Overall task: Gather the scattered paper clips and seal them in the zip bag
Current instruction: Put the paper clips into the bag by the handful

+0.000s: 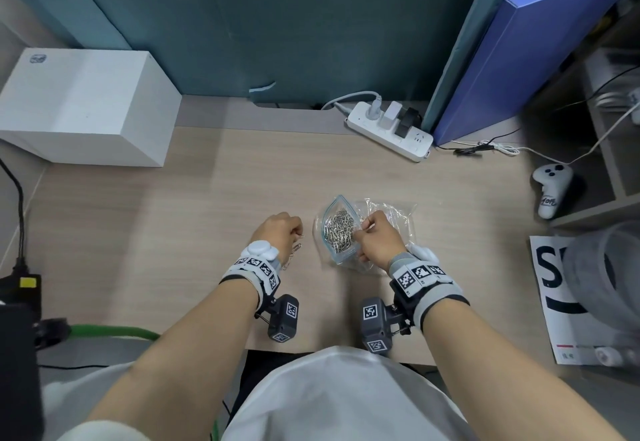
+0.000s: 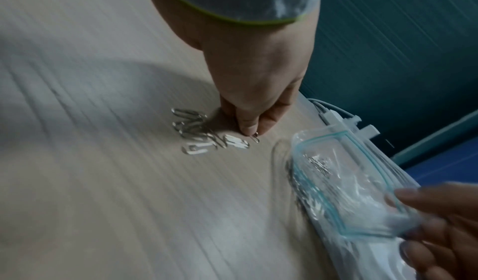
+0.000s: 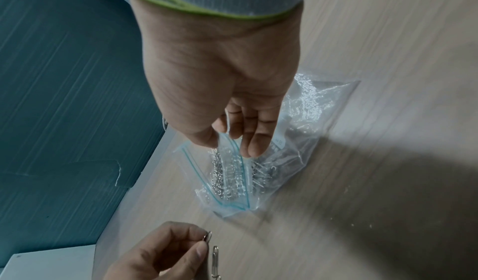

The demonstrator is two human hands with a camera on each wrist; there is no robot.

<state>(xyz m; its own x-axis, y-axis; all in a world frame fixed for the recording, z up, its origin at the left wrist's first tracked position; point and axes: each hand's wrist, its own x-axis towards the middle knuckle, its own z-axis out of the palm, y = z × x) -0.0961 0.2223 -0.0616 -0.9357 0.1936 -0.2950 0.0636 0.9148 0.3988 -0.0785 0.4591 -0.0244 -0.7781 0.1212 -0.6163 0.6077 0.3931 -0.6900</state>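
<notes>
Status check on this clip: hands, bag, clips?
Left hand pinches one paper clip. Right hand holds zip bag mouth open. Loose clips on desk.

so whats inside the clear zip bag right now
A heap of silver metal paper clips lies inside the clear plastic zip bag, seen through its open mouth. The right hand covers part of the bag, hiding anything beneath it.

Clear plastic zip bag (image 1: 341, 229) with teal seal stripes; silver wire paper clips (image 2: 207, 133); pale wood-grain desk (image 1: 173, 232); white rectangular box (image 1: 86, 104); teal partition wall (image 1: 242, 25).
</notes>
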